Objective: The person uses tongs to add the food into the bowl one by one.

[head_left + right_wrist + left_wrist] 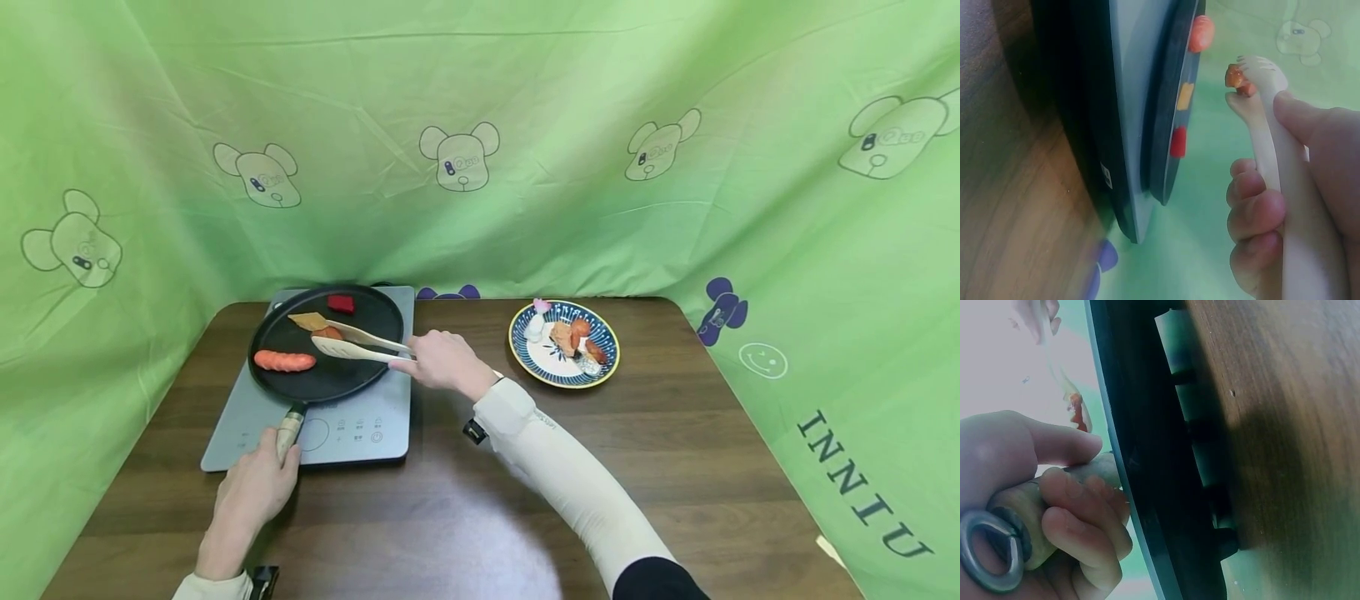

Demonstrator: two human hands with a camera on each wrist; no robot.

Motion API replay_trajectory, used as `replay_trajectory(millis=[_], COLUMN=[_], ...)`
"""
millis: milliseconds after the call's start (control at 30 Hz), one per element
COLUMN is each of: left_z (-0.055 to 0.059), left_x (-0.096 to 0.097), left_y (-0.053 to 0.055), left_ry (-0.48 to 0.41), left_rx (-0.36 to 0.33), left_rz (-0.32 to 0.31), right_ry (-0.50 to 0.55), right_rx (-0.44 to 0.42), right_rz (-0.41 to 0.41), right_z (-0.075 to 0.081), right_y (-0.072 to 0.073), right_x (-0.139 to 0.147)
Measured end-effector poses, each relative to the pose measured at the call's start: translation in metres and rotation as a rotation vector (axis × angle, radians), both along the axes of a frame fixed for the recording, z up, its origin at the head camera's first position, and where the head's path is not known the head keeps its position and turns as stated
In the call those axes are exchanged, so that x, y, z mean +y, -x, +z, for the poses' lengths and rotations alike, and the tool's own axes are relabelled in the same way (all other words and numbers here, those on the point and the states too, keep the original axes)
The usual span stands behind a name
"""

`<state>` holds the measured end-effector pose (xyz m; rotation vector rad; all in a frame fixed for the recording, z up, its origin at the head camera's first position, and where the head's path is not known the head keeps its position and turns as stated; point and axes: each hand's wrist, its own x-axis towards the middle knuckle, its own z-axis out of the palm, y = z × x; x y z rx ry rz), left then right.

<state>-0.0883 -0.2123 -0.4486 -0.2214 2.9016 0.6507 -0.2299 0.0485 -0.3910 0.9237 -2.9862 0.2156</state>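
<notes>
My left hand grips the pale handle of a black frying pan, fingers curled round it near a metal end ring. In my right hand is a pair of cream tongs reaching over the pan. Between the tongs' tips sits a reddish-brown food piece, held above the pan in the right wrist view. The pan also contains a scored sausage, a dark red block and a tan-yellow piece.
Under the pan is a grey induction cooker on a brown wooden table. To the right stands a blue-patterned plate with several food pieces. A green printed curtain closes off the back and sides.
</notes>
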Motion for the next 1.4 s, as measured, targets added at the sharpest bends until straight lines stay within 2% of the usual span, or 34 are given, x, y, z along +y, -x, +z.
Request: replay_trajectory(millis=[600,1400], left_z=[0.0,0.0], left_x=[0.001,0.0], left_y=[0.0,0.002], left_ry=[0.011,0.019], left_rx=[0.0,-0.008], left_rz=[-0.003,-0.01], right_ry=[-0.054,-0.049], right_rx=[0.001,-0.026], right_rz=[0.003,-0.029], right_z=[-0.001,-0.002], right_y=[0.007,0.016], right_x=[-0.023,-0.043])
